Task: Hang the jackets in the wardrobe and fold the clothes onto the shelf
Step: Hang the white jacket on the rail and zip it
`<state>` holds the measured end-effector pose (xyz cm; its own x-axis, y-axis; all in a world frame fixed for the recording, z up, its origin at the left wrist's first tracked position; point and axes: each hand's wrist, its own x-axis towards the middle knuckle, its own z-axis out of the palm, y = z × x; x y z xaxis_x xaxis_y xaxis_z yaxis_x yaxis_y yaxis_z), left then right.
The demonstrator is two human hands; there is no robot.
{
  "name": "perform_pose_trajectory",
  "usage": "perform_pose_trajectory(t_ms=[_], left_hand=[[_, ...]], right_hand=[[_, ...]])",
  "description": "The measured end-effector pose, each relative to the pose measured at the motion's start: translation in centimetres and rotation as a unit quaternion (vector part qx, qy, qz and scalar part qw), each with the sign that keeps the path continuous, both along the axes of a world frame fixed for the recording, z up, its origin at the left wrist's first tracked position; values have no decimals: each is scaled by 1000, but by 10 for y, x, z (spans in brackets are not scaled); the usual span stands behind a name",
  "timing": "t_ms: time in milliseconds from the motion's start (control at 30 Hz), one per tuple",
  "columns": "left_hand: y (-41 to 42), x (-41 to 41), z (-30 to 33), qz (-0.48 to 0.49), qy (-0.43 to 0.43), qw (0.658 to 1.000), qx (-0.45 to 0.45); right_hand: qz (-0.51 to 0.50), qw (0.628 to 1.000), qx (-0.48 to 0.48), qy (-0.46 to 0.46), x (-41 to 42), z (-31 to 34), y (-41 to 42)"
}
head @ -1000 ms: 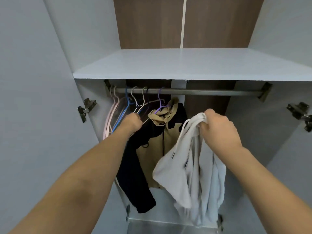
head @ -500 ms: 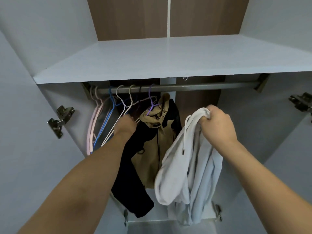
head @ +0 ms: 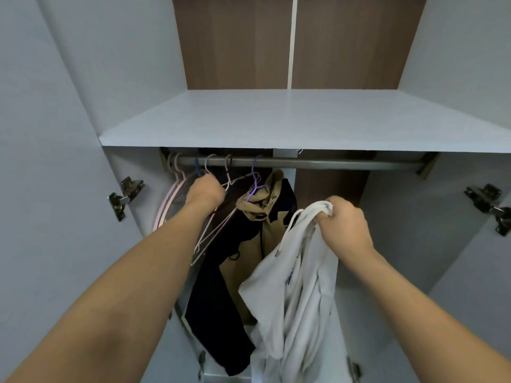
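My right hand (head: 344,226) grips a white hooded jacket (head: 293,299) by its bunched top, and the cloth hangs down in front of the open wardrobe. My left hand (head: 206,190) is closed around a white wire hanger (head: 211,233) among several hangers on the metal rail (head: 331,163). A tan and dark navy jacket (head: 249,261) hangs from a purple hanger (head: 255,181) between my two hands. Pink hangers (head: 168,200) hang at the rail's left end.
A white shelf (head: 304,120) spans the wardrobe above the rail, with brown back panels (head: 235,42) behind it. Both doors stand open, with metal hinges at left (head: 124,196) and right (head: 488,204). The rail's right half is bare.
My left hand has risen closer to the rail and closed on the white hanger. The view has tilted, so the shelf sits lower in the frame. My right hand keeps holding the white jacket.
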<state>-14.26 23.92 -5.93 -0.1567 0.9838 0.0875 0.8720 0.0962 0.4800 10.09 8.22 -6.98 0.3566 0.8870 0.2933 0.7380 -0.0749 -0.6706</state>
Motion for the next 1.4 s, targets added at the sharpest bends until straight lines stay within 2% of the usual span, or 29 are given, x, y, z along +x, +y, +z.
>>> perform_pose_trajectory(t_ms=[67, 133, 267, 333, 467, 600, 767, 1000, 1233, 1333, 1400], left_hand=[[-17, 3, -7, 16, -7, 1000, -8], [-48, 1, -20, 28, -12, 999, -14], [-138, -16, -38, 67, 2, 998, -6], [-188, -24, -35, 81, 8, 997, 10], [-294, -40, -15, 119, 31, 992, 19], [-397, -44, 20, 130, 37, 991, 13], [-474, -32, 51, 101, -30, 994, -7], [-464, 14, 33, 52, -146, 988, -22], [-432, 55, -3, 14, -193, 981, 6], [-427, 43, -12, -39, -260, 965, 27], [-427, 35, -11, -74, -279, 955, 61]], right_hand=[[-4, 1000, -7, 25, 4, 1, -1], [5, 994, -38, 97, 7, 1, -6], [21, 947, -88, 309, 5, -1, -14], [22, 930, -104, 352, 0, -3, -15], [31, 937, -137, 319, -14, -4, -24], [57, 962, -147, 223, -21, 0, -38], [89, 977, -144, 133, -15, 1, -56], [151, 976, -124, 101, -13, 10, -88], [337, 938, -20, 74, -21, 39, -143], [377, 924, 48, -40, -1, 49, -164], [381, 916, 46, -115, 15, 45, -169]])
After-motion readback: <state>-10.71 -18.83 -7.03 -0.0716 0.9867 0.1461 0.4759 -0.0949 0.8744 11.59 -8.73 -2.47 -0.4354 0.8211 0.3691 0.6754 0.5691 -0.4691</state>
